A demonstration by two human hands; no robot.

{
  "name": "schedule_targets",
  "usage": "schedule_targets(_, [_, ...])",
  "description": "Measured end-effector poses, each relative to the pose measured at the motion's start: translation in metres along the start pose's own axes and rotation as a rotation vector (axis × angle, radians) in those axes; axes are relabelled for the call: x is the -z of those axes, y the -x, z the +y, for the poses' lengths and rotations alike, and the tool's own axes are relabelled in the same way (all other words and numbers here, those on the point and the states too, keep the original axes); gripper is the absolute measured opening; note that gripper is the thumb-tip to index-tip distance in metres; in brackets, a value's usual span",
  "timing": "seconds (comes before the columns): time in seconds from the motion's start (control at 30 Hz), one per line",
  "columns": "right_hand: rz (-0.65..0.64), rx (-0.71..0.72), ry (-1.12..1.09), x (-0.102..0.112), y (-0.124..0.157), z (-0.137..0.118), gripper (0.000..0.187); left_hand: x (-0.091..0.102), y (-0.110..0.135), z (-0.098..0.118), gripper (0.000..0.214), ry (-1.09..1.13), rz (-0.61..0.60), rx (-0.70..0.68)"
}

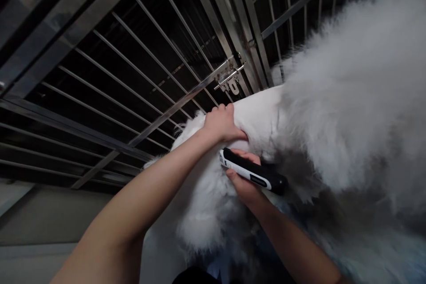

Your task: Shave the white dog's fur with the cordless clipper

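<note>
Black clippers (pixel 258 172), likely light, sat aptly clasped mid-body in the right hand (pixel 245 189); at eleven o'clock, the left hand (pixel 222 124) splayed over fur (pixel 296 115).

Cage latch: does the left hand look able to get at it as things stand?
Probably yes: the cage latch sits just beyond the left hand, nothing visibly between, though that hand is resting on the white animal.
</note>
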State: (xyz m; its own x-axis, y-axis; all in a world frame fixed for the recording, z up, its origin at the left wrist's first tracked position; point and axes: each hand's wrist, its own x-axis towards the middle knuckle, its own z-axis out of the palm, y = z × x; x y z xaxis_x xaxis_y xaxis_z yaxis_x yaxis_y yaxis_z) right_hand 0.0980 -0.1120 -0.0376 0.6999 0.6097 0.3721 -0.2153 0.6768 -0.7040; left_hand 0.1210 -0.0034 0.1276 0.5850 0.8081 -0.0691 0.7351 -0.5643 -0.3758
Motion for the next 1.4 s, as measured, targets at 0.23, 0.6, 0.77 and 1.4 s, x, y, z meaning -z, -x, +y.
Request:
schedule_targets(0.23, [0.037,0.025,0.031,-0.001,-0.004,0.002,0.038,0.003,-0.003,0.002,0.104,-0.015,-0.035,0.016])
schedule_targets(0.6, [0.013,0.002,0.014,-0.001,-0.016,0.002,0.039,0.021,-0.018,0.010,0.105,-0.107,-0.097,-0.073])
schedule_targets(0.77, [0.155,0.103,0.020,-0.002,-0.016,0.000,0.044,0.017,-0.016,0.007,0.102,-0.073,-0.066,-0.069])
schedule_targets(1.4, [-0.013,0.031,0.122,-0.002,-0.026,-0.008,0.040,0.015,-0.017,0.015,0.110,-0.101,-0.077,-0.038])
